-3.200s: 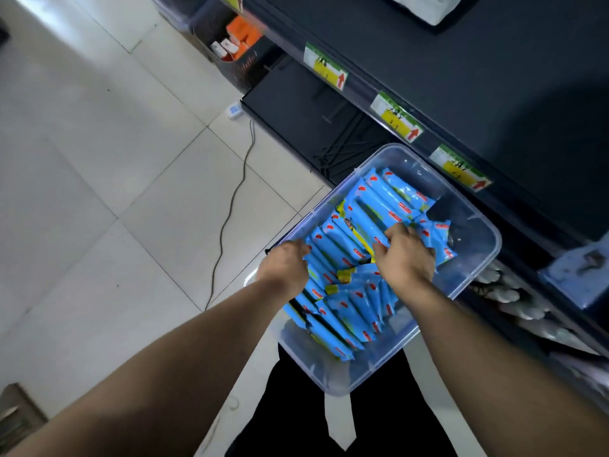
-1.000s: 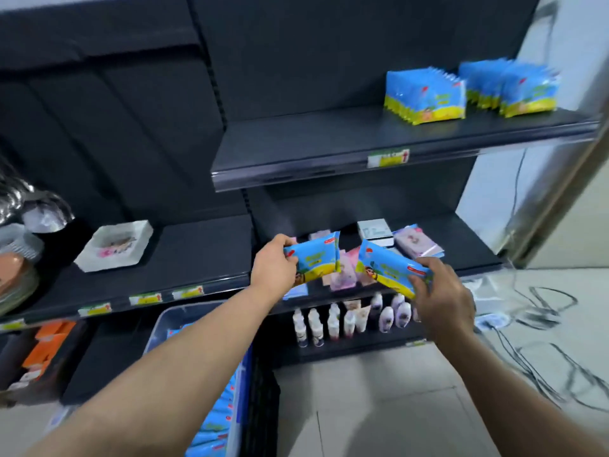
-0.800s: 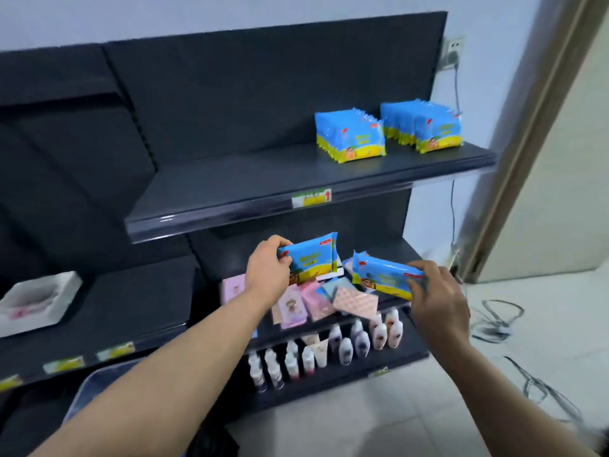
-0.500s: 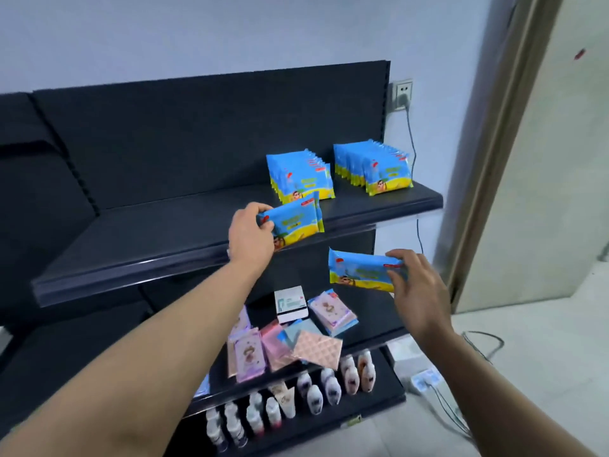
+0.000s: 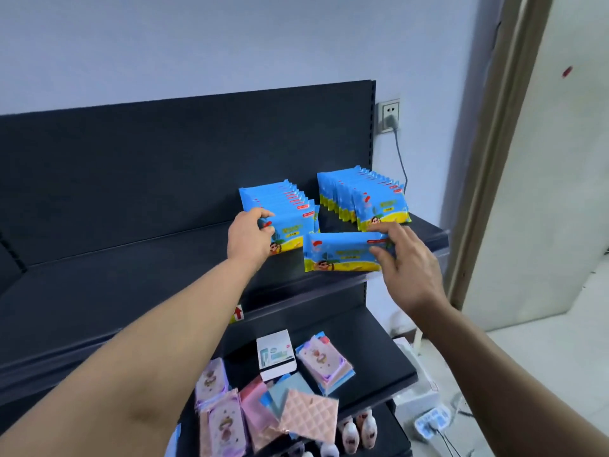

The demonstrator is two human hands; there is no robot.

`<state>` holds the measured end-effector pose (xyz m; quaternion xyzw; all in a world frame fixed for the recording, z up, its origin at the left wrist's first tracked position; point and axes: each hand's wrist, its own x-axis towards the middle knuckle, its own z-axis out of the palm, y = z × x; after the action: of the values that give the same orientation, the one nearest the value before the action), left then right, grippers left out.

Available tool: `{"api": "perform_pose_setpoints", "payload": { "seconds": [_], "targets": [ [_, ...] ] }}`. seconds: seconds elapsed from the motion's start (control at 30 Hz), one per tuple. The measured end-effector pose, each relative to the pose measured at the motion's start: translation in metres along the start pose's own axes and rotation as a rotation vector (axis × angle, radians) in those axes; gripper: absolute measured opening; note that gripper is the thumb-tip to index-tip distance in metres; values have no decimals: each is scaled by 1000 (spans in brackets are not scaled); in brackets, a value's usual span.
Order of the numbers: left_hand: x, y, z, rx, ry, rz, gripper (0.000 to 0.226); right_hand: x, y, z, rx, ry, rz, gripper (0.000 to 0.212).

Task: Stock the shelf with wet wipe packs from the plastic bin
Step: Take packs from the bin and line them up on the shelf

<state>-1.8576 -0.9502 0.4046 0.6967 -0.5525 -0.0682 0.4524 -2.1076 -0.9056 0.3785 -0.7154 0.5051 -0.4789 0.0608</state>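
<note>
Two rows of blue and yellow wet wipe packs stand on the dark top shelf (image 5: 131,268): a left row (image 5: 273,199) and a right row (image 5: 365,192). My left hand (image 5: 248,239) grips one upright pack (image 5: 291,230) at the front of the left row. My right hand (image 5: 407,262) pinches another pack (image 5: 339,252) by its right end, held lengthwise just in front of the two rows, over the shelf's front edge. The plastic bin is out of view.
The shelf below (image 5: 379,354) carries pink and blue sachets (image 5: 306,413) and a small white box (image 5: 275,354). Small bottles (image 5: 359,430) stand lower down. A wall socket with a plugged cable (image 5: 390,115) is right of the shelf, then a door frame (image 5: 487,159).
Both hands left the bin with one pack each and rose to the top shelf. The left pack now meets the front of the left row; the right pack has come up level with the shelf.
</note>
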Motion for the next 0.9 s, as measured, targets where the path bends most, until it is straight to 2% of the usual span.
{"api": "perform_pose_setpoints", "payload": {
  "seconds": [0.13, 0.23, 0.37, 0.5, 0.57, 0.63, 0.67, 0.73, 0.8, 0.9],
  "targets": [
    [19, -15, 13, 73, 21, 21, 22, 29, 4, 21, -12, -45, -9, 26],
    [28, -24, 15, 98, 59, 16, 23, 44, 6, 44, 0, -159, -23, 25],
    [37, -32, 15, -36, 75, -80, 25, 68, 5, 69, 18, -239, -52, 26],
    [33, -38, 10, -222, 122, -228, 17, 93, 1, 99, 38, -299, -76, 22],
    [29, -35, 4, -259, 143, -232, 13, 101, -2, 115, 52, -349, -64, 24],
    [24, -32, -2, -240, 129, -211, 19, 104, -4, 128, 47, -340, -41, 27],
    [21, -31, -5, -221, 114, -203, 25, 105, -5, 132, 44, -316, -31, 29],
    [17, -32, -5, -111, 52, -208, 51, 104, -5, 136, 47, -269, -17, 37],
    [14, -33, -1, 77, -78, -271, 74, 101, -3, 137, 67, -252, -3, 54],
    [9, -31, 13, 274, -194, -343, 71, 99, 3, 134, 54, -351, 76, 85]
  ]
}}
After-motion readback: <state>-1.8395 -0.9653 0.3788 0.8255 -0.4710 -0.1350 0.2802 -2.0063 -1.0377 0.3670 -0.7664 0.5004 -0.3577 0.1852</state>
